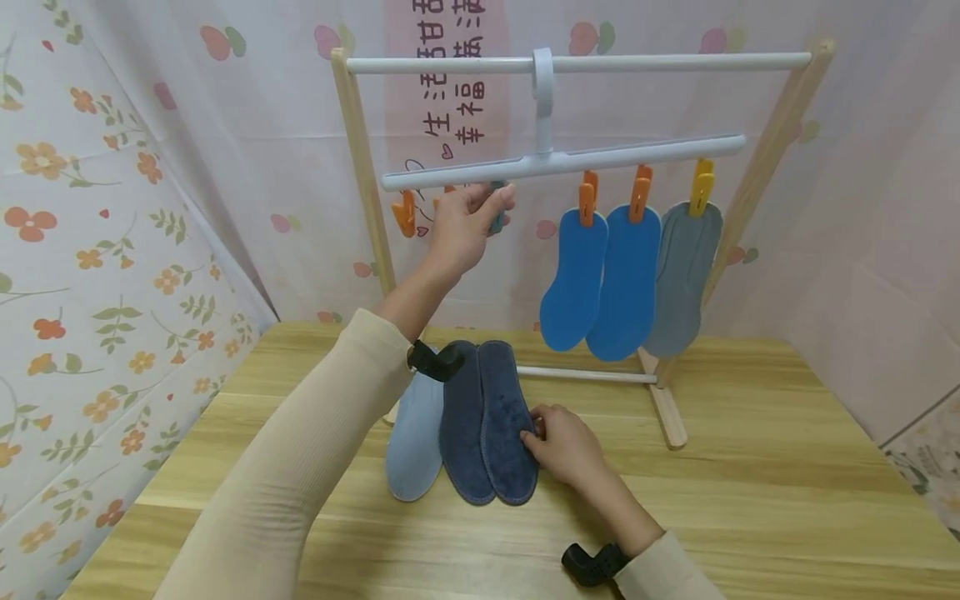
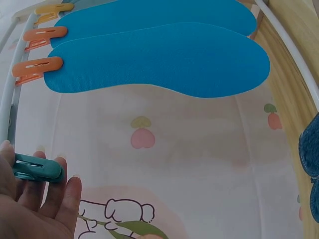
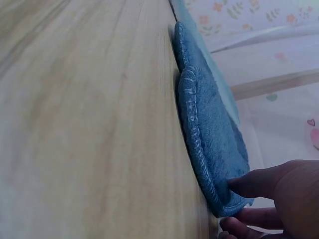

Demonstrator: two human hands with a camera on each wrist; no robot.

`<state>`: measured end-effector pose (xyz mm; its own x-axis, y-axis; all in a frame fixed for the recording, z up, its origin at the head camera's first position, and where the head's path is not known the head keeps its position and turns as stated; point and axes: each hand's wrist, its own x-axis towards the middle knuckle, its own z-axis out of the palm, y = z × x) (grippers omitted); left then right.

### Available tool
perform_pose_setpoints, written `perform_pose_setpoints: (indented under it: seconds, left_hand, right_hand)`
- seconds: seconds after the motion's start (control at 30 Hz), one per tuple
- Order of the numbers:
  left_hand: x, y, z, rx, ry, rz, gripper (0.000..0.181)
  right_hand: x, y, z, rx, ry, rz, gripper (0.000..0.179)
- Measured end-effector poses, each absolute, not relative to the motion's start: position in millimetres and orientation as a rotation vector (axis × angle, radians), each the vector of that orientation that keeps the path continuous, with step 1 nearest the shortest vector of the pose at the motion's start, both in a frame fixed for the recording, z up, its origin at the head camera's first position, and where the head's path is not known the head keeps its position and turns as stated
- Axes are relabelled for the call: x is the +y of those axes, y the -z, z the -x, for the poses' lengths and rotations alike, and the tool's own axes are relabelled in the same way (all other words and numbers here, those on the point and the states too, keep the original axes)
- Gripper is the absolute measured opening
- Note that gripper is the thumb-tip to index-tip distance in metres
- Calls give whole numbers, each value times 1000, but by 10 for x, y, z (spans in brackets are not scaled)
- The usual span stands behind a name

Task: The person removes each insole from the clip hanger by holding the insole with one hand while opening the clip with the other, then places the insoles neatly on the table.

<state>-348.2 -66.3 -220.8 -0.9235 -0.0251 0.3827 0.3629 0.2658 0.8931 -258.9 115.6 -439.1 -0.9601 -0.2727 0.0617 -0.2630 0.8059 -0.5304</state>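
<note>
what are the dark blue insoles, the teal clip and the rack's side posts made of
Dark blue insoles: apparently plush fabric, soft and matte, judging by the fuzzy nap and stitched edges. Teal clip: probably plastic, smooth, slightly shiny, evenly coloured. Side posts: likely wood, pale and matte, from their tan tone; grain hard to see.

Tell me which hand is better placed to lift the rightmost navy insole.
Probably the right hand: it pinches the edge of that navy insole, while the left hand is up by the white hanger, pinching a teal clothespin.

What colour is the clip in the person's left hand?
Teal green; the clip shows best in the left wrist view.
</note>
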Motion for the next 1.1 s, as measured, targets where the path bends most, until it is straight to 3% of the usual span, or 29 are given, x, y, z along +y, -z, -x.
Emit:
perform_pose_setpoints:
  seconds: [0.3,0.67,1.1]
  left_hand:
    - [-681,2199,3467,-2228,1697,315,39]
    - [-701,2203,3468,-2225,1699,337,35]
    - [-702,2208,3446,-2241,1670,326,37]
  right_hand:
    - [1194,4275,2642,2968,950,450,36]
    - [1404,3772,2743,2988,1432,539,34]
    - [1463,3384,3002,2954,2198,257,42]
